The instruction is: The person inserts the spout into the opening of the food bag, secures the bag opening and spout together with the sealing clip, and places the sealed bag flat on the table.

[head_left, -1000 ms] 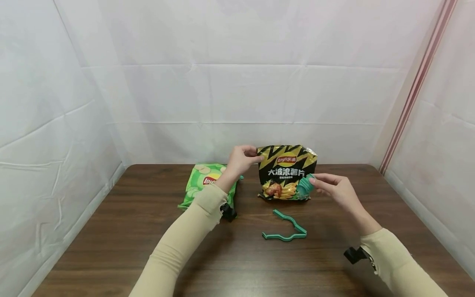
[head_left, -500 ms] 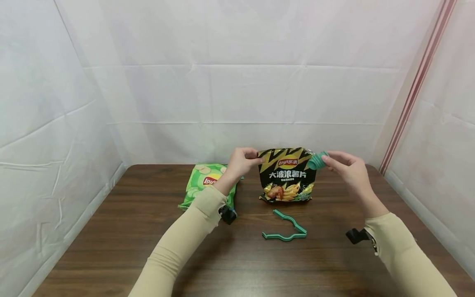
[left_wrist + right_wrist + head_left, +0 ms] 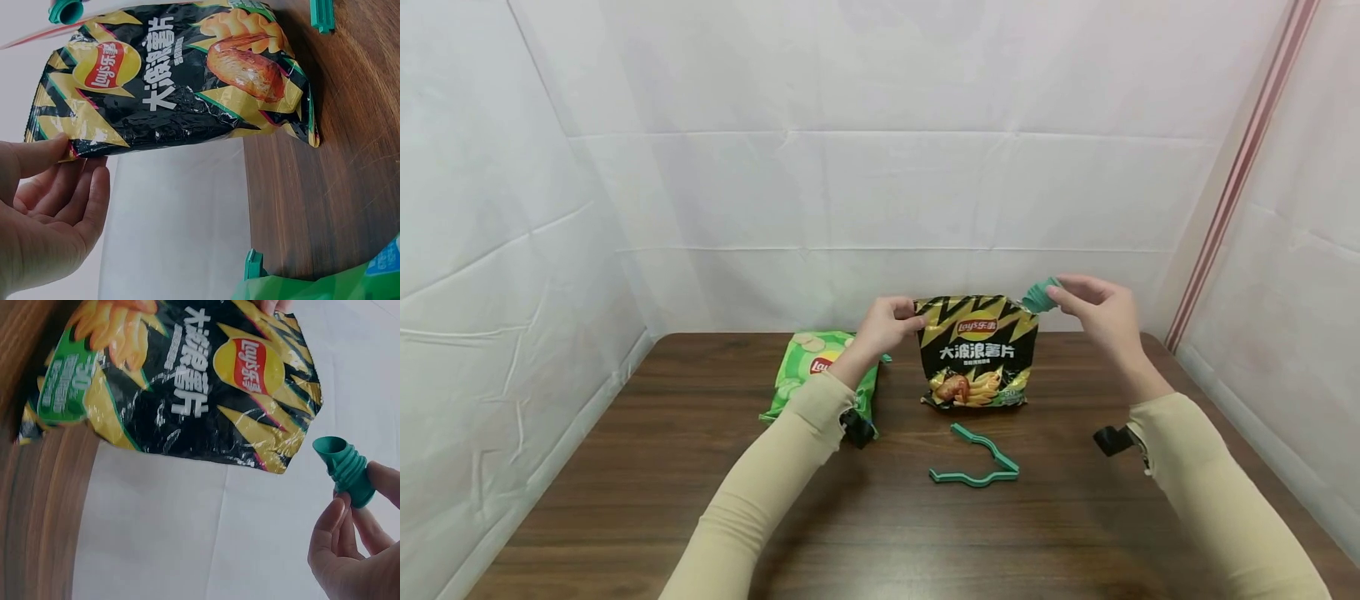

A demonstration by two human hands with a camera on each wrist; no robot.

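The glossy black-and-yellow packet with zigzag stripes [image 3: 977,367], upright near the brown wooden desk's [image 3: 647,467] far edge, bears "Lay's乐事" on a red band across a yellow oval logo [image 3: 977,327]. Below, large white characters [image 3: 976,353] read "大波浪薯片"; the smaller line under them is too blurred to read. On its green corner patch [image 3: 65,384] stands "50" amid illegible print. Toward the desk's far-left corner, the bright green packet [image 3: 801,379] carries a red logo [image 3: 819,364] with only "La" showing.
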